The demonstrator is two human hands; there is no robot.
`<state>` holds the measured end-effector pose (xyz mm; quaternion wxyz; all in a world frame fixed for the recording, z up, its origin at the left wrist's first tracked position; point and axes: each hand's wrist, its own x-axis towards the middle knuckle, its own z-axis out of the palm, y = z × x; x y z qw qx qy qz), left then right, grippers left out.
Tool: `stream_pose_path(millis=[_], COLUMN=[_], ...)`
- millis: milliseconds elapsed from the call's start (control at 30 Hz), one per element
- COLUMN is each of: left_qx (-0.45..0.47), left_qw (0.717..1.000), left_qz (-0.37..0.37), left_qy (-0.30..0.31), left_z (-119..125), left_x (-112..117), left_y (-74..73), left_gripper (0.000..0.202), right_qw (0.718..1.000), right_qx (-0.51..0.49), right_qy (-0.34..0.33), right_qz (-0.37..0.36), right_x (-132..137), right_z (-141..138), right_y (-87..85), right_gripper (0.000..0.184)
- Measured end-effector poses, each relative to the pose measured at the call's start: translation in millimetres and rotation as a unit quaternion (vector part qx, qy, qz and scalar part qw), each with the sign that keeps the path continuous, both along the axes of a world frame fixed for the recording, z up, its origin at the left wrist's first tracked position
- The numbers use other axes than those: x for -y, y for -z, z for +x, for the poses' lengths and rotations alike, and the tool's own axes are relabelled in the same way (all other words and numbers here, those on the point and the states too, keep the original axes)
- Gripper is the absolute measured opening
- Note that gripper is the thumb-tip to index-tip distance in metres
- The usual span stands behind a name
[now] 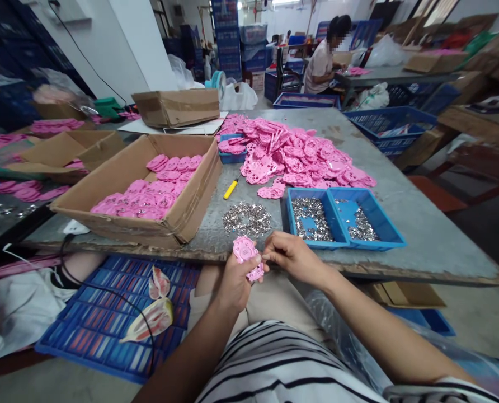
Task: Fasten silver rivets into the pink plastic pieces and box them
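My left hand (pixel 236 284) is closed round a pink plastic piece (pixel 244 250), thumb across its face, held over my lap at the table's front edge. Just to its right, my right hand (pixel 290 254) is pinched shut beside the piece's edge; whatever lies between its fingertips is too small to make out. Beyond both hands, a pile of small metal parts (pixel 246 219) lies on the table. More of these parts sit in two blue trays, the left tray (pixel 337 224) and the right tray (pixel 386 224).
A cardboard box (pixel 194 204) of pink pieces stands left. A heap of pink pieces (pixel 304 151) covers the table's middle, near a yellow-handled tool (pixel 230 190). Fruit pieces (pixel 153 320) rest on a blue crate (pixel 94 330) below left. A person (pixel 320 61) sits at another table.
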<state>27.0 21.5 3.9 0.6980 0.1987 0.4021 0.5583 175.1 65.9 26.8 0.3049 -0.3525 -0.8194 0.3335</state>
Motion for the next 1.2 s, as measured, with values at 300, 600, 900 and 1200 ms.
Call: stream_pose_path(millis=[300,600,900,1200], left_qx=[0.065,-0.184,-0.122,0.021], left_qw=[0.994,0.971,0.977,0.996], left_qz=[-0.044,0.058,0.104,0.023], left_qy=[0.078,-0.14,-0.14,-0.078], left_z=[-5,2,5,5], left_x=[-1,-5,-6,-10], left_y=[-0.1,5.8,-1.2,-12.1], left_gripper=[0.045,0.042,0.043,0.055], right_qw=[0.997,0.983,0.937,0.97], right_qx=[-0.008,-0.106,-0.226,-0.164], right_qy=[-0.069,0.093,0.147,0.111], right_qz=[0.038,-0.118,-0.221,-0.138], right_x=[1,6,10,10], right_z=[2,-15,-18,-15], right_y=[-2.9,14.8,10.2,1.9], right_gripper=[0.032,0.027,0.023,0.011])
